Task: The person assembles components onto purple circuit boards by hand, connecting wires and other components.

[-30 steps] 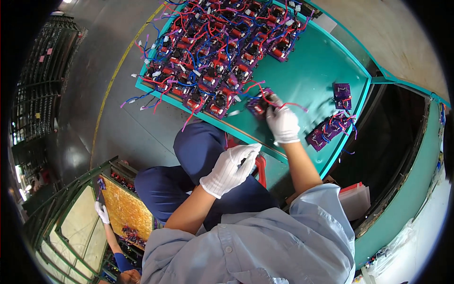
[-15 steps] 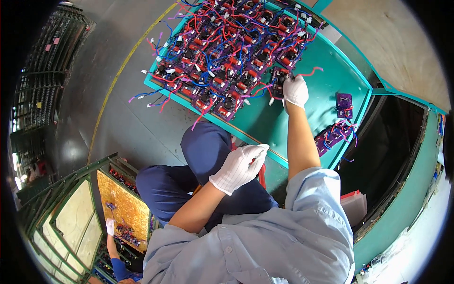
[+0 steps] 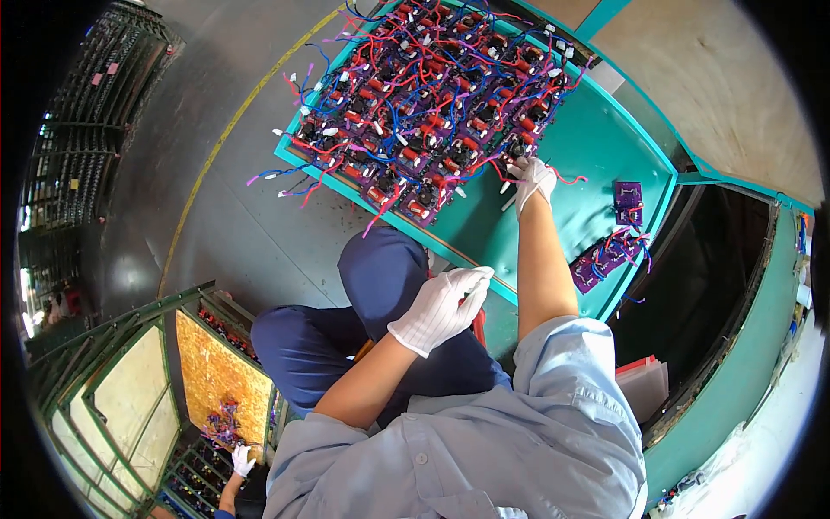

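My right hand (image 3: 534, 180), in a white glove, reaches onto the green tabletop (image 3: 596, 164). Its bent fingers close on the near edge of a purple circuit board (image 3: 520, 150), at the right border of a dense group of similar boards (image 3: 424, 112) with red parts and red and blue wires. The glove hides much of that board. A red wire sticks out to the right of the hand, and white connectors hang to its left. My left hand (image 3: 439, 310), also gloved, is raised over my lap with thumb and fingertips pressed together; anything between them is hidden.
At the table's right side lie a small purple board (image 3: 628, 203) and a wired row of boards (image 3: 605, 259). A raised turquoise rim (image 3: 644, 143) edges the table. Lower left, a co-worker's gloved hand (image 3: 243, 460) is near an orange-brown panel (image 3: 220, 368). Racks (image 3: 95, 130) stand far left.
My right hand has moved slightly nearer to me, and the board under it now sits closer against the group. My left hand is nearly still. The co-worker's hand has moved down and right.
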A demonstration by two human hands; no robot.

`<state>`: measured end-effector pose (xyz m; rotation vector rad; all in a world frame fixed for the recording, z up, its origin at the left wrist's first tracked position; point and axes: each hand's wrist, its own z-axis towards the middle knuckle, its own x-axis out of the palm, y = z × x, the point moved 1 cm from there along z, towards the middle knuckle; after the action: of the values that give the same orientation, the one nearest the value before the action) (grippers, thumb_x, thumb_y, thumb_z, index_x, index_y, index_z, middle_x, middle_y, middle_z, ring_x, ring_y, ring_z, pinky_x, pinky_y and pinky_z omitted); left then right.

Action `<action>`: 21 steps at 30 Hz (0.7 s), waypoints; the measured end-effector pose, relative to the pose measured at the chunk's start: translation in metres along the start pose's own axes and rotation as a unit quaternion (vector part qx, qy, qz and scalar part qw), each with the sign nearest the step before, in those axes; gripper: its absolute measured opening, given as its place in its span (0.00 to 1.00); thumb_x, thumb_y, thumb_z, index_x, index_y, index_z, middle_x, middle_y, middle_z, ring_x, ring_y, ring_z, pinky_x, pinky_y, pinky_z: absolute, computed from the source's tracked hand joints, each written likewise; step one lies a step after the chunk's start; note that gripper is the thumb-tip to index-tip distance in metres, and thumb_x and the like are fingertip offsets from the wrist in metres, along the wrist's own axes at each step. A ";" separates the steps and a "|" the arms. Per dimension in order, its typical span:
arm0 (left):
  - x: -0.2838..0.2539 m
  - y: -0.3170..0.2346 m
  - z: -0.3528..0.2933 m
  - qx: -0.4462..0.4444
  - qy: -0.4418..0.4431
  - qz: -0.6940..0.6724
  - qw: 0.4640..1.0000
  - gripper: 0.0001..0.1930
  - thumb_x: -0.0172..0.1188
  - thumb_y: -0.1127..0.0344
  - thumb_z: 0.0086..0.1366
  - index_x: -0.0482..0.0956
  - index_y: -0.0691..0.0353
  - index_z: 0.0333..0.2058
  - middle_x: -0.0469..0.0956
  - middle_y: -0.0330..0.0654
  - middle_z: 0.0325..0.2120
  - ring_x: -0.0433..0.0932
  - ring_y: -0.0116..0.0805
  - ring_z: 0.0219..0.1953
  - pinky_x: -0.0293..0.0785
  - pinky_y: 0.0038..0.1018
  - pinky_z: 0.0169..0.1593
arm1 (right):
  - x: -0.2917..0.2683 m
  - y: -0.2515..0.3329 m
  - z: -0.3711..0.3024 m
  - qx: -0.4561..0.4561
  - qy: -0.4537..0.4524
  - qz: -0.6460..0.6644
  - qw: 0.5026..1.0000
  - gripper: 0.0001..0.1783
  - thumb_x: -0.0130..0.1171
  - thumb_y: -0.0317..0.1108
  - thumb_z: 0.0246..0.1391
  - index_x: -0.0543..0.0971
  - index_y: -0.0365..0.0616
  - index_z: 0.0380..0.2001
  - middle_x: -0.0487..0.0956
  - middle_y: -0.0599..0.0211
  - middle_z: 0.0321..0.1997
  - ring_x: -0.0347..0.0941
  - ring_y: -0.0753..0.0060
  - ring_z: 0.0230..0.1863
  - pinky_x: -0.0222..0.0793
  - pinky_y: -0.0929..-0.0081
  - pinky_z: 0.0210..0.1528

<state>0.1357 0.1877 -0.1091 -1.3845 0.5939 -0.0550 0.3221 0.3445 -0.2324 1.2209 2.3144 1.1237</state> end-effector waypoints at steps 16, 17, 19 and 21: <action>0.012 0.001 -0.005 0.096 -0.006 0.069 0.993 0.08 0.53 0.70 0.55 0.73 0.64 0.34 0.75 0.50 0.24 0.75 0.45 0.25 0.70 0.32 0.27 | -0.022 0.008 -0.002 -0.043 0.125 -0.156 0.979 0.10 0.44 0.33 0.51 0.68 0.38 0.32 0.74 0.60 0.23 0.72 0.67 0.20 0.66 0.74 0.23; 0.008 -0.006 -0.002 0.032 0.000 0.042 0.999 0.07 0.53 0.69 0.55 0.73 0.65 0.33 0.75 0.50 0.25 0.75 0.46 0.25 0.70 0.32 0.27 | -0.018 0.017 -0.023 -0.059 0.148 -0.174 0.972 0.13 0.45 0.34 0.51 0.67 0.37 0.37 0.75 0.60 0.25 0.73 0.68 0.21 0.66 0.75 0.24; 0.002 -0.013 -0.001 -0.034 -0.005 -0.006 0.999 0.08 0.53 0.69 0.56 0.73 0.67 0.32 0.75 0.51 0.25 0.75 0.46 0.27 0.71 0.33 0.29 | -0.020 0.022 -0.065 -0.089 0.149 -0.218 0.961 0.20 0.47 0.35 0.50 0.64 0.37 0.46 0.75 0.57 0.31 0.72 0.69 0.24 0.65 0.76 0.26; 0.003 -0.008 0.001 -0.052 0.032 0.010 0.998 0.10 0.50 0.70 0.59 0.74 0.69 0.36 0.76 0.51 0.30 0.77 0.39 0.32 0.72 0.26 0.35 | -0.054 0.015 -0.077 -0.180 0.159 -0.260 0.935 0.24 0.49 0.33 0.50 0.61 0.34 0.50 0.73 0.57 0.38 0.72 0.71 0.25 0.66 0.76 0.25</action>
<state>0.1410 0.1859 -0.1028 -1.4816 0.6731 -0.0530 0.3194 0.2679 -0.1763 0.2791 2.2934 1.5178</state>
